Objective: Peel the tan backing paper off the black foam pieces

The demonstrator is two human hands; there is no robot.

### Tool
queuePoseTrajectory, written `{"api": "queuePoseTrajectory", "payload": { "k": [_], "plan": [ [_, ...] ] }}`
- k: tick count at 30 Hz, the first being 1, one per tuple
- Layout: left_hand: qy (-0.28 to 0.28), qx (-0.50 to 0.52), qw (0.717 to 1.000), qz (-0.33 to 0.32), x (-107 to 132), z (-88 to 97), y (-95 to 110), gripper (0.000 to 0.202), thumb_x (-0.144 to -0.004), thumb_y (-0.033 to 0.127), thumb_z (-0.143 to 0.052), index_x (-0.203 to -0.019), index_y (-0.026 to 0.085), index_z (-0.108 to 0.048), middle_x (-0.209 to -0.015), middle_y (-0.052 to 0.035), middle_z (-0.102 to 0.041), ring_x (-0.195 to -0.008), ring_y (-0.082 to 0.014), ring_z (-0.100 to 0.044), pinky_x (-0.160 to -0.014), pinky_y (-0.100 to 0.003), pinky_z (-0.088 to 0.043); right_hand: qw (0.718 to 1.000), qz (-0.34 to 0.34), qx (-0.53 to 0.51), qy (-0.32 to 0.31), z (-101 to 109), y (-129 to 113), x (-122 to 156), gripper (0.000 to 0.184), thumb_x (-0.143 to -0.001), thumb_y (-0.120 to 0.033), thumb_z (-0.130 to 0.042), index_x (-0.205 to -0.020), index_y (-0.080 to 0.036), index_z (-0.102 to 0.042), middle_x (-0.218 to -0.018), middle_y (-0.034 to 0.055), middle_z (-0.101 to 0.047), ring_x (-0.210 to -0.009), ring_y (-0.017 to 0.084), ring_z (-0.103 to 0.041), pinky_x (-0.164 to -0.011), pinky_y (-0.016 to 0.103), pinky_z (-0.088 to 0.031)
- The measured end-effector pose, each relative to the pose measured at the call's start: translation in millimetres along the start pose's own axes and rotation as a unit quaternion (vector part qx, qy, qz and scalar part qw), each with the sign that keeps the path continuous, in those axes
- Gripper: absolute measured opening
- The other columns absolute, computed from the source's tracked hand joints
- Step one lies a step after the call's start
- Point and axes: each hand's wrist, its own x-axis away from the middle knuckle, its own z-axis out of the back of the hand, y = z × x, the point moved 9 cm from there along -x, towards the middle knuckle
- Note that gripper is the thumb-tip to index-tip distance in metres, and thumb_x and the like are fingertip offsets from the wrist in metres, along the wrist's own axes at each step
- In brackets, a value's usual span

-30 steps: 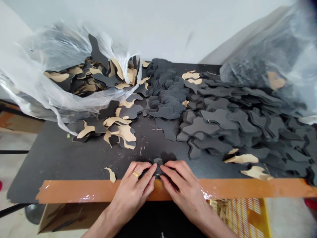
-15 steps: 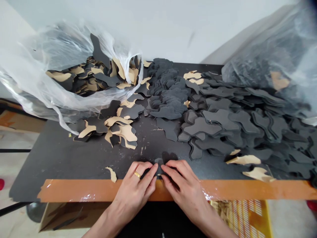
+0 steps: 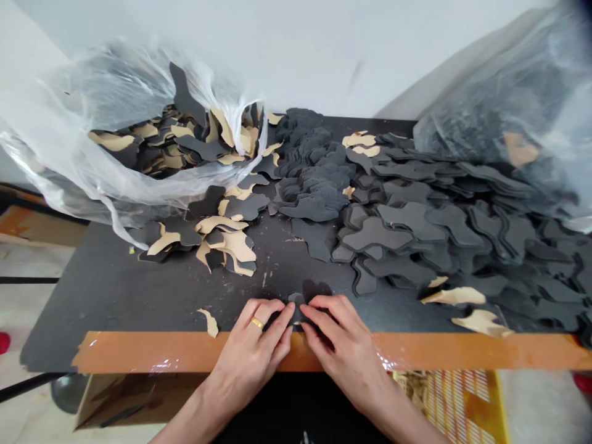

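Near the table's front edge, a small dark foam piece (image 3: 296, 300) shows between my fingertips, mostly covered by my hands. My left hand (image 3: 259, 336), with a gold ring, pinches its left side between thumb and index finger. From the other side my right hand (image 3: 342, 339) pinches it the same way. A sliver of tan shows at the piece's lower edge. Left of my hands lies a scrap of tan paper (image 3: 211, 322). Beyond them rests a single flat dark foam piece (image 3: 314, 239).
Dark foam cutouts (image 3: 402, 234) are heaped on the right, beside a central stack (image 3: 314, 185). A clear plastic bag (image 3: 157, 188) at left holds tan-and-black pieces; another bag (image 3: 499, 111) stands at right. Brown tape (image 3: 185, 353) covers the front edge. Below is a yellow crate (image 3: 497, 401).
Both hands keep nearly the same pinched pose on the foam piece. The view has shifted very slightly; nothing else has visibly moved.
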Motion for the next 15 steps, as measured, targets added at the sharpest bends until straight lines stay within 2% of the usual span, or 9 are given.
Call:
{"api": "queuePoseTrajectory", "payload": {
  "k": [5,8,11,15],
  "plan": [
    [0.011,-0.011,1.0,0.004,-1.3,3.1,1.2,0.031,-0.091,0.008,-0.056,-0.121,0.009,-0.064,-0.109,-0.0142,-0.06,-0.097,-0.0234,-0.056,-0.086,-0.036,-0.055,1.0,0.003,-0.002,0.0,-0.7,-0.2,-0.1,0.026,-0.091,-0.007,-0.058,-0.114,-0.013,-0.065,-0.107,0.0104,-0.059,-0.096,0.021,-0.054,-0.084,0.037,-0.053],
    [0.008,-0.03,1.0,-0.002,-3.1,4.6,2.6,0.029,-0.09,0.008,-0.057,-0.117,0.009,-0.066,-0.118,-0.0155,-0.061,-0.102,-0.0254,-0.055,-0.089,-0.038,-0.054,1.0,0.004,0.001,0.001,-0.5,0.2,0.3,0.025,-0.091,-0.006,-0.058,-0.114,-0.012,-0.065,-0.107,0.0108,-0.059,-0.096,0.022,-0.054,-0.084,0.038,-0.053],
    [-0.012,-0.049,0.998,-0.035,-4.3,2.6,7.9,0.024,-0.091,0.007,-0.055,-0.112,0.009,-0.067,-0.127,-0.0127,-0.064,-0.104,-0.0257,-0.054,-0.089,-0.038,-0.054,1.0,0.007,0.0,0.0,-0.4,-0.2,0.4,0.025,-0.09,-0.006,-0.058,-0.114,-0.012,-0.065,-0.107,0.0108,-0.059,-0.096,0.022,-0.054,-0.083,0.038,-0.053],
    [-0.026,-0.04,0.998,-0.045,-2.2,-2.4,8.4,0.022,-0.092,0.007,-0.052,-0.108,0.011,-0.067,-0.126,-0.0088,-0.067,-0.1,-0.0254,-0.056,-0.086,-0.04,-0.054,1.0,0.009,-0.002,0.0,-0.5,-0.2,-0.3,0.026,-0.09,-0.006,-0.058,-0.114,-0.013,-0.065,-0.106,0.0105,-0.059,-0.095,0.021,-0.054,-0.082,0.037,-0.054]
  ]
}}
